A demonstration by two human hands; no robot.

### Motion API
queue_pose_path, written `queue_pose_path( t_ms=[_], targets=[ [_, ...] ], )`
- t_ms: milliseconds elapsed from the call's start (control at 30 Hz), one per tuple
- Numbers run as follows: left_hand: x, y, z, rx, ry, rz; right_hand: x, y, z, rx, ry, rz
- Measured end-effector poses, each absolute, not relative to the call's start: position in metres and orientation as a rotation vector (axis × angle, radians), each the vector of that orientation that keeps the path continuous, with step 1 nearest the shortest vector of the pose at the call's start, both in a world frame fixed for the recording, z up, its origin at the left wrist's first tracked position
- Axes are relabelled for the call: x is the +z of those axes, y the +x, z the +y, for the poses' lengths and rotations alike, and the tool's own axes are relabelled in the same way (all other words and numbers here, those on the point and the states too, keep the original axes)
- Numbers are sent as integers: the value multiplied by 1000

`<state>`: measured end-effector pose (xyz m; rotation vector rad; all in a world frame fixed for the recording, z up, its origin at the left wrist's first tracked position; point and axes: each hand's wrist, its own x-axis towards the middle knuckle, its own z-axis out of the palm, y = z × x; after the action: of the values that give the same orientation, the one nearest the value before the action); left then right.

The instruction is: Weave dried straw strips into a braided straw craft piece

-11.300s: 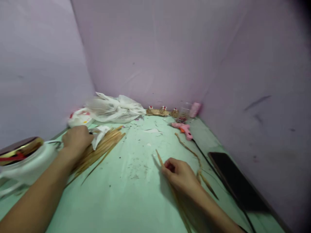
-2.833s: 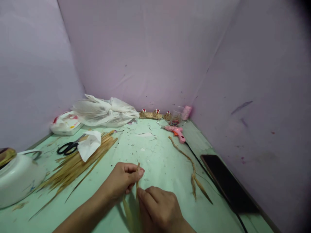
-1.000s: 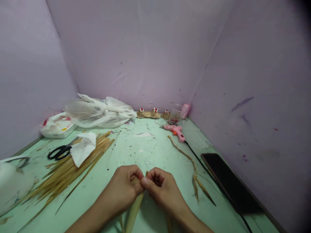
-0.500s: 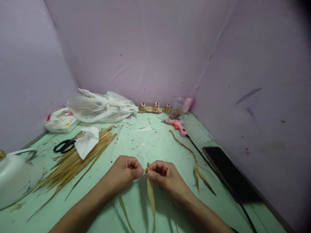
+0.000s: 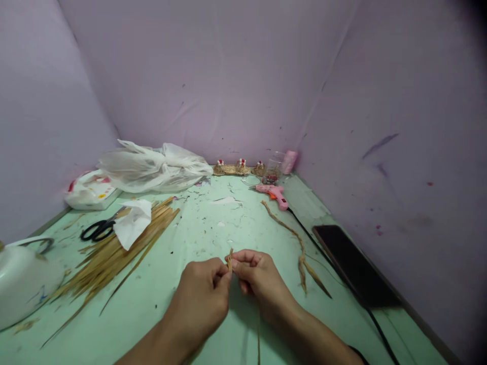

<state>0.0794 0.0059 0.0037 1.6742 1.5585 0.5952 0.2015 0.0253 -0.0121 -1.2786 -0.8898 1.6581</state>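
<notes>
Both hands meet low in the middle of the view, above the pale green table. My left hand [image 5: 207,291] is closed, pinching dried leaf strips [image 5: 230,261] whose short end sticks up between the thumbs. From the other side my right hand [image 5: 256,276] pinches the same strips near their top. One thin strand hangs down below my right hand toward the front edge. Most of the strips' length is hidden behind my hands. To the right lies a braided strand [image 5: 292,233] of the same dried fibre, with loose tails at its near end.
On the left lie a bundle of dried leaf strips [image 5: 114,263], white tissue [image 5: 133,223] and black-handled scissors [image 5: 98,229], beside a white rounded vessel [image 5: 26,284]. A pink glue gun [image 5: 274,193], its cord and a dark phone [image 5: 353,266] are right. A plastic bag [image 5: 155,167] stands behind.
My left hand has turned over and drawn closer to my right hand, its knuckles now upward. The wide strips that hung below are now mostly hidden. The view has shifted slightly.
</notes>
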Motion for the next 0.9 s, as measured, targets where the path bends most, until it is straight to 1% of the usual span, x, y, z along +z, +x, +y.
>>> queue_pose_path(
  t_ms=[100, 200, 367, 433, 500, 567, 667, 733, 800, 900],
  targets=[
    [-1, 81, 3, 586, 1921, 1667, -12, 201, 24, 1673, -1233, -911],
    [-6, 82, 2, 531, 2027, 1713, -12, 201, 22, 1679, -1186, -962],
    [-4, 78, 2, 593, 2126, 1538, -18, 203, 25, 1650, -1207, -932],
    [2, 73, 6, 724, 2007, 1579, -20, 205, 27, 1639, -1208, -931],
    [9, 68, 12, 838, 1733, 1679, -21, 207, 28, 1666, -1185, -977],
    [13, 66, 18, 775, 1428, 1593, -19, 207, 27, 1703, -1150, -1036],
    [13, 67, 22, 530, 1179, 1315, -14, 205, 25, 1727, -1153, -1112],
    [9, 68, 23, 469, 1144, 1272, -10, 205, 25, 1731, -1189, -1162],
    [4, 68, 24, 459, 1159, 1328, -8, 207, 25, 1724, -1206, -1208],
    [1, 66, 24, 471, 1384, 1397, -11, 210, 26, 1703, -1202, -1266]
  ],
)
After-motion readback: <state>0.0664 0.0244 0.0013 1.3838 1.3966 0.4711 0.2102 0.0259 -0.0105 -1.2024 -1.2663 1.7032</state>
